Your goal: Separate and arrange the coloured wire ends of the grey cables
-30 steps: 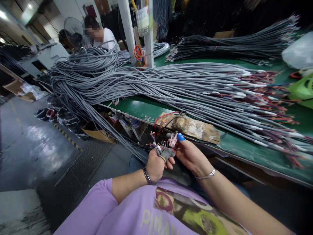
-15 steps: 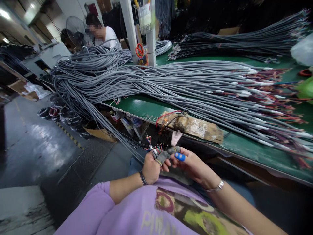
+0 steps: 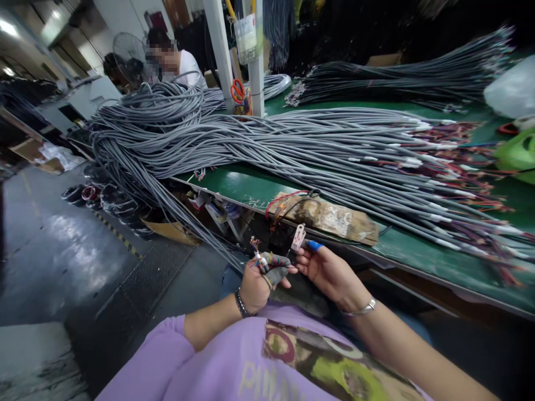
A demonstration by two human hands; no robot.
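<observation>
My left hand (image 3: 258,287) is closed around the end of a grey cable, with grey covers on its thumb and finger. Thin coloured wires (image 3: 255,245) stick up from the fist next to a white sleeve (image 3: 261,262), and a few lie across the fingers. Just to the right, my right hand (image 3: 328,273) pinches a small pale pink tool (image 3: 298,238) that has a slot through it; its exact kind is unclear. A blue cover (image 3: 313,245) sits on the right thumb. The two hands are close together in front of the bench edge.
Many grey cables (image 3: 251,136) with stripped coloured ends lie along the green bench (image 3: 234,184). A taped wooden board (image 3: 334,217) sits at its front edge. Behind are a white post (image 3: 218,55), orange-handled scissors (image 3: 237,89), dark cables (image 3: 397,78) and a co-worker (image 3: 190,67).
My right hand has drawn slightly away from the left, and the pink tool has turned to show its slot. The wires fanned upright between the hands now lie lower across my left fingers.
</observation>
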